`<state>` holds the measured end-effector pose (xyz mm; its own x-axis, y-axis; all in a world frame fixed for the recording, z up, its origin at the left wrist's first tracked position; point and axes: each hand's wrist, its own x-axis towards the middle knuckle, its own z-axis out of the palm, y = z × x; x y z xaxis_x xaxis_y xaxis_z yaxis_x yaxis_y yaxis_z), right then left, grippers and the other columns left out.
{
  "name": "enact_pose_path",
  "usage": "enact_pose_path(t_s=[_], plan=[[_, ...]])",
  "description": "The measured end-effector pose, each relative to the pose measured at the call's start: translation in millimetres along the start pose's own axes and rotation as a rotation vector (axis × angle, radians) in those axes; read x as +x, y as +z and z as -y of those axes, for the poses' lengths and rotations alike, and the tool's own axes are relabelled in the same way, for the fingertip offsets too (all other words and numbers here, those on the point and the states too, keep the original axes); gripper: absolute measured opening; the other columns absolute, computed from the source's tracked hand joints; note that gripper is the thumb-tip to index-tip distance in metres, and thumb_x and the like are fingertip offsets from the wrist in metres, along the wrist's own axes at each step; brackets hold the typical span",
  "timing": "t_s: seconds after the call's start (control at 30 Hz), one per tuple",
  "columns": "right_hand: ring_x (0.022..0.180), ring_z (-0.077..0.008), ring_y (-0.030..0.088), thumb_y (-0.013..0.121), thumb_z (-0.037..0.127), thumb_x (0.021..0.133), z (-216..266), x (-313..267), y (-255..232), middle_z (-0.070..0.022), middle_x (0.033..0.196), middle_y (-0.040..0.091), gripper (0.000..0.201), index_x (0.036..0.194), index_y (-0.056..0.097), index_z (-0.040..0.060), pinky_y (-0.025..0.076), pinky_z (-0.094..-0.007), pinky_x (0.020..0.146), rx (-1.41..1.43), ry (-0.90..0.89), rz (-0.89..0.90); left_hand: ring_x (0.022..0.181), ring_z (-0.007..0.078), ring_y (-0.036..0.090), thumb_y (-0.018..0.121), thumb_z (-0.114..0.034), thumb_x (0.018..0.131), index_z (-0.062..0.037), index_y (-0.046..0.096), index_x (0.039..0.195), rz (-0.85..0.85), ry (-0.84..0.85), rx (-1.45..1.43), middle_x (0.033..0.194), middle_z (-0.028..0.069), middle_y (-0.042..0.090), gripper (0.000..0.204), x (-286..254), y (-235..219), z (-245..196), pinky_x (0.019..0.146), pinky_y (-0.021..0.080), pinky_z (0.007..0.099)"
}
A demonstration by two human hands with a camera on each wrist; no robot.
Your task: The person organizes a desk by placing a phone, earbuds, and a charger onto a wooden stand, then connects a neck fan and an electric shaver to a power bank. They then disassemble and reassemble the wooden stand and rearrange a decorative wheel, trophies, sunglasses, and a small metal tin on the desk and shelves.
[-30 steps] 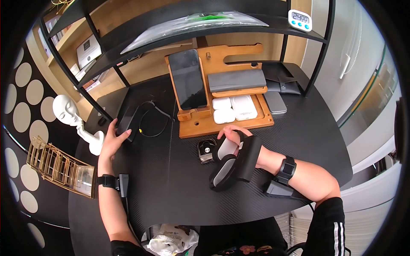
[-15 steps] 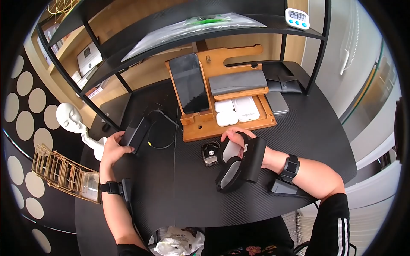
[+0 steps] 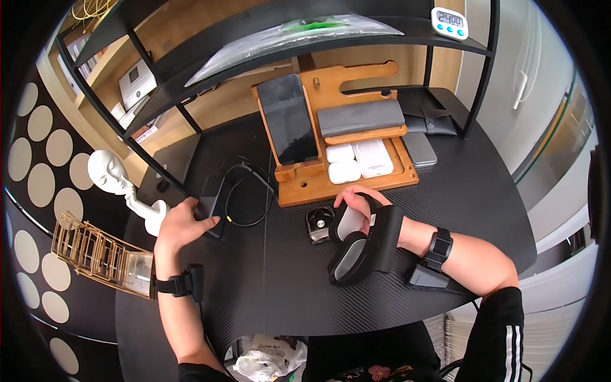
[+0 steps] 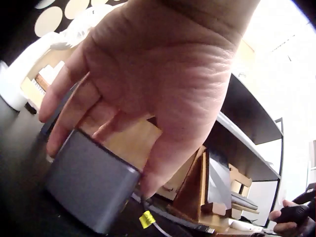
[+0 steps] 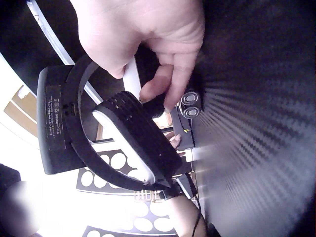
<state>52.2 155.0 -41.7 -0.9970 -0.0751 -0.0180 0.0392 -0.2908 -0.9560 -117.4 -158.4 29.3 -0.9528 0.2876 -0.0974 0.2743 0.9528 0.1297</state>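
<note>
My left hand [image 3: 181,226] grips a dark grey box [image 4: 94,180] standing on the desk at the left. In the left wrist view, the thumb lies along its right edge and the fingers along its far left side. A black cable [image 3: 270,184] with a yellow tag [image 4: 147,218] curls beside it. Over the desk's right half my right hand [image 3: 359,201] holds a black neckband device [image 3: 388,239] with two pale grey pads, fingers curled about its far pad. Just left of that device sits a small black-and-silver object [image 3: 319,224] with a round silver part.
Behind is a wooden stand [image 3: 347,191] bearing a phone [image 3: 289,121], a grey case [image 3: 359,118] and white cases [image 3: 372,157]. A white figurine [image 3: 156,216] and a gold rack [image 3: 95,251] flank the left side. Above runs a black shelf [image 3: 235,54] with a timer [image 3: 449,23].
My left hand and the dark grey box have shifted slightly right and nearer to me, the cable along with them. The view has shifted a little; my right hand still holds the neckband device.
</note>
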Motion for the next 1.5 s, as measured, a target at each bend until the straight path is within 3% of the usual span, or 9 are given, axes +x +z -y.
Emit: enact_pose_path(t_s=[0.13, 0.23, 0.33, 0.43, 0.57, 0.67, 0.9, 1.17, 1.5], plan=[[0.066, -0.0020, 0.049, 0.053, 0.044, 0.092, 0, 1, 1, 0.0041, 0.081, 0.050, 0.035, 0.095, 0.056, 0.0094, 0.039, -0.0172, 0.055, -0.062, -0.026, 0.035, 0.090, 0.0291, 0.065, 0.076, -0.033, 0.063, 0.0030, 0.044, 0.120, -0.094, 0.057, -0.154, 0.099, 0.0237, 0.063, 0.074, 12, 24, 0, 0.076, 0.051, 0.0359], [0.064, -0.0018, 0.048, 0.054, 0.046, 0.091, -5, 5, -3, 0.0045, 0.079, 0.049, 0.036, 0.094, 0.056, 0.0097, 0.038, -0.0168, 0.054, -0.011, -0.011, 0.071, 0.083, 0.0232, 0.063, 0.074, -0.027, 0.064, -0.0018, 0.048, 0.110, 0.004, -0.132, -0.377, 0.088, 0.0145, 0.063, 0.058, 11, 19, -3, 0.063, 0.051, 0.0327], [0.063, -0.0015, 0.047, 0.055, 0.046, 0.090, -7, 7, -5, 0.0052, 0.077, 0.048, 0.036, 0.094, 0.056, 0.0100, 0.037, -0.0168, 0.052, -0.021, -0.011, 0.079, 0.061, 0.0094, 0.056, 0.071, -0.018, 0.065, -0.0078, 0.052, 0.101, 0.113, -0.167, -0.935, 0.077, 0.0012, 0.058, 0.042, 26, 29, 37, 0.041, 0.038, 0.0202], [0.061, -0.0015, 0.045, 0.055, 0.046, 0.090, -7, 7, -4, 0.0055, 0.076, 0.047, 0.036, 0.094, 0.057, 0.0104, 0.036, -0.0167, 0.051, -0.005, -0.014, 0.090, 0.050, 0.0072, 0.056, 0.068, -0.015, 0.074, -0.0006, 0.054, 0.108, 0.300, -0.101, -1.323, 0.076, 0.0010, 0.062, 0.040, 6, 28, 52, 0.036, 0.036, 0.0167], [0.062, -0.0019, 0.043, 0.055, 0.045, 0.090, -7, 6, -6, 0.0055, 0.077, 0.047, 0.035, 0.094, 0.057, 0.0103, 0.035, -0.0170, 0.052, -0.031, -0.013, 0.093, 0.087, 0.0354, 0.066, 0.060, -0.012, 0.081, 0.0096, 0.046, 0.117, 0.489, 0.013, -1.867, 0.098, 0.0229, 0.063, 0.045, -22, 44, 76, 0.057, 0.059, 0.0277], [0.066, -0.0036, 0.045, 0.054, 0.043, 0.091, -9, 6, -7, 0.0047, 0.079, 0.049, 0.033, 0.096, 0.058, 0.0108, 0.037, -0.0184, 0.054, -0.039, -0.011, 0.078, 0.089, 0.0404, 0.064, 0.054, -0.024, 0.087, 0.0086, 0.044, 0.121, 0.501, 0.052, -2.128, 0.103, 0.0268, 0.060, 0.048, -55, 36, 57, 0.051, 0.059, 0.0320], [0.066, -0.0040, 0.047, 0.051, 0.043, 0.093, -4, 3, -7, 0.0031, 0.078, 0.052, 0.034, 0.097, 0.057, 0.0097, 0.039, -0.0189, 0.056, -0.057, -0.009, 0.104, 0.092, 0.0243, 0.053, 0.053, -0.043, 0.087, 0.0024, 0.041, 0.128, 0.557, 0.422, -2.519, 0.122, 0.0222, 0.046, 0.063, -96, 17, 13, 0.051, 0.047, 0.0255], [0.062, -0.0038, 0.047, 0.050, 0.042, 0.093, -4, 2, -6, 0.0031, 0.076, 0.054, 0.034, 0.097, 0.057, 0.0096, 0.038, -0.0188, 0.053, -0.082, -0.057, 0.083, 0.083, 0.0237, 0.055, 0.049, -0.059, 0.086, -0.0031, 0.040, 0.134, 0.632, 0.619, -2.639, 0.116, 0.0201, 0.052, 0.074, -129, -2, -14, 0.049, 0.045, 0.0240], [0.059, -0.0027, 0.045, 0.052, 0.043, 0.093, -11, 3, -9, 0.0039, 0.075, 0.054, 0.033, 0.098, 0.058, 0.0107, 0.034, -0.0171, 0.048, -0.064, -0.028, 0.079, 0.082, 0.0224, 0.055, 0.051, -0.053, 0.087, -0.0079, 0.033, 0.139, 0.555, 0.737, -2.484, 0.108, 0.0166, 0.053, 0.071, -132, -1, -19, 0.050, 0.047, 0.0257]])
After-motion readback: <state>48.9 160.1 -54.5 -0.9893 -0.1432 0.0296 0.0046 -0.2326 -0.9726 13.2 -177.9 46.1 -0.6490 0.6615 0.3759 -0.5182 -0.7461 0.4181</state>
